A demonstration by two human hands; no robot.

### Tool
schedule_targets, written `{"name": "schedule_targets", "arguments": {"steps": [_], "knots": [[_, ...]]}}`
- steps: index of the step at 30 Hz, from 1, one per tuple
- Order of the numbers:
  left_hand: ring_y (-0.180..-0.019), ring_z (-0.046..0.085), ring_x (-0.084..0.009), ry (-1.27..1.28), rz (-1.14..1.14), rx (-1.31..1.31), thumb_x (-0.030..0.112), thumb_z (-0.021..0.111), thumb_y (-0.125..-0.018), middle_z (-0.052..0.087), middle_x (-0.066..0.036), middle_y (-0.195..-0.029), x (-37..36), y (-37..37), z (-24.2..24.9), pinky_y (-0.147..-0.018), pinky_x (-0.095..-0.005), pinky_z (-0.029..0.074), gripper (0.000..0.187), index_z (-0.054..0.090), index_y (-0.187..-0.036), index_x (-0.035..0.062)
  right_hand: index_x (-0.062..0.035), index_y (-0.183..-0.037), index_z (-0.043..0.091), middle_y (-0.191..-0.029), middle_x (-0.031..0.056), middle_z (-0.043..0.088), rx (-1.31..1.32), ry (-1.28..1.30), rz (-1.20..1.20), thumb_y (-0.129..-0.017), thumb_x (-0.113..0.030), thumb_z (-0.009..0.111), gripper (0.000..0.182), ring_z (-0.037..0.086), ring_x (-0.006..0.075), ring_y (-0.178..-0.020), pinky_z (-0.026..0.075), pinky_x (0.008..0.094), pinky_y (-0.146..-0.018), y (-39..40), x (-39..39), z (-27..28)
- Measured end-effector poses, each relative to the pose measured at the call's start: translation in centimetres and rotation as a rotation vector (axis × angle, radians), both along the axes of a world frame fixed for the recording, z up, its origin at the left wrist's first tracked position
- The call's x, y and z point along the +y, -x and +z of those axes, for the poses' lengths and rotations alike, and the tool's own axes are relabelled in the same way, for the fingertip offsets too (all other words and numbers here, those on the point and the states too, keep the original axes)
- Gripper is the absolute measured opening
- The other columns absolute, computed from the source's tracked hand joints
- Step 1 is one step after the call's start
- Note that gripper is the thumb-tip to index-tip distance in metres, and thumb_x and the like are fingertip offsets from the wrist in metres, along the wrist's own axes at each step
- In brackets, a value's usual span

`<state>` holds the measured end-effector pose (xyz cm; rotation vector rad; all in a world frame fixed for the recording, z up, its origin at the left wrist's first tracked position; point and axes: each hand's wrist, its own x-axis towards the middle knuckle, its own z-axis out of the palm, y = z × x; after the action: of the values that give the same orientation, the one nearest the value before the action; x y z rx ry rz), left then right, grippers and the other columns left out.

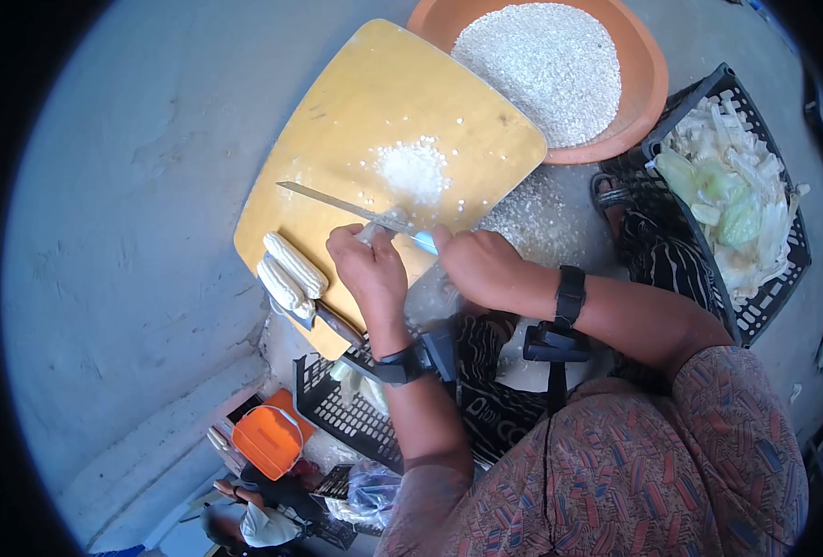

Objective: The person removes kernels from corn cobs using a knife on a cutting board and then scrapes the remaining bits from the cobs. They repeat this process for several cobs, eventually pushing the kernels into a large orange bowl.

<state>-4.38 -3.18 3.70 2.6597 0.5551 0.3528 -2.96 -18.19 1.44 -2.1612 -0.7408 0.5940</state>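
My right hand is closed round the light blue handle of a long narrow knife. Its blade points left over the yellow board. In my left hand, the fingers grip a whitish corn cob, partly covered by my fingers, with the blade across it. Cut white kernels lie in a small heap just beyond. Two pale ears of corn rest at the board's left side, beside another knife with a dark handle.
An orange-brown basin full of white kernels stands behind the board. At the right is a black crate with husks and cobs. Another black crate and an orange bucket are lower left. A person sits beyond them.
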Motion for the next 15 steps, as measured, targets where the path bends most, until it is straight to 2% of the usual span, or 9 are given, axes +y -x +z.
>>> {"name": "schedule_targets", "arguments": {"steps": [4, 6, 7, 10, 12, 15], "knots": [[-0.079, 0.055, -0.0334, 0.000, 0.020, -0.040, 0.010, 0.058, -0.079, 0.054, -0.023, -0.083, 1.7, 0.3, -0.9, -0.073, -0.0377, 0.042, 0.021, 0.050, -0.088, -0.0061, 0.0060, -0.092, 0.046, -0.066, 0.0210, 0.059, -0.031, 0.047, -0.027, -0.073, -0.005, 0.057, 0.025, 0.062, 0.0379, -0.063, 0.049, 0.0438, -0.054, 0.9, 0.0, -0.2], [-0.079, 0.055, -0.0333, 0.172, 0.138, 0.003, 0.011, 0.058, -0.079, 0.054, -0.023, -0.082, 2.2, 0.3, -1.1, -0.072, -0.0375, 0.042, 0.021, 0.051, -0.088, -0.0060, 0.0059, -0.092, 0.046, -0.066, 0.0211, 0.060, -0.038, 0.021, -0.019, -0.075, -0.003, 0.053, 0.021, 0.063, 0.0377, -0.064, 0.049, 0.0441, -0.054, 1.6, -1.1, -0.1], [-0.079, 0.055, -0.0333, 0.177, 0.148, 0.003, 0.011, 0.058, -0.079, 0.054, -0.023, -0.082, 2.0, 0.4, -1.3, -0.072, -0.0375, 0.042, 0.021, 0.051, -0.088, -0.0060, 0.0059, -0.092, 0.046, -0.066, 0.0211, 0.060, -0.037, 0.026, -0.008, -0.075, -0.003, 0.053, 0.021, 0.063, 0.0377, -0.064, 0.049, 0.0441, -0.054, 1.7, -1.0, -0.2], [-0.080, 0.055, -0.0352, -0.022, 0.011, -0.062, 0.012, 0.058, -0.079, 0.054, -0.024, -0.082, 1.1, 0.1, -1.0, -0.073, -0.0387, 0.042, 0.021, 0.051, -0.088, -0.0064, 0.0056, -0.092, 0.046, -0.067, 0.0213, 0.060, -0.041, 0.078, -0.029, -0.076, -0.003, 0.052, 0.019, 0.063, 0.0373, -0.065, 0.049, 0.0441, -0.055, 1.0, -0.6, -0.4], [-0.083, 0.053, -0.0365, 0.000, 0.023, -0.031, 0.009, 0.057, -0.079, 0.052, -0.024, -0.086, 0.8, 0.1, -0.6, -0.075, -0.0399, 0.041, 0.020, 0.049, -0.088, -0.0066, 0.0053, -0.092, 0.046, -0.069, 0.0215, 0.060, 0.025, 0.092, -0.008, -0.075, -0.003, 0.052, 0.020, 0.063, 0.0369, -0.067, 0.050, 0.0436, -0.056, 0.3, 0.1, -0.2], [-0.085, 0.051, -0.0380, 0.019, 0.031, 0.002, 0.007, 0.056, -0.078, 0.050, -0.025, -0.089, 0.6, 0.2, -0.6, -0.077, -0.0411, 0.041, 0.020, 0.048, -0.089, -0.0069, 0.0053, -0.093, 0.046, -0.068, 0.0212, 0.060, -0.018, 0.057, 0.008, -0.075, -0.003, 0.052, 0.021, 0.063, 0.0364, -0.066, 0.050, 0.0432, -0.056, 0.2, 0.2, -0.1]]}}
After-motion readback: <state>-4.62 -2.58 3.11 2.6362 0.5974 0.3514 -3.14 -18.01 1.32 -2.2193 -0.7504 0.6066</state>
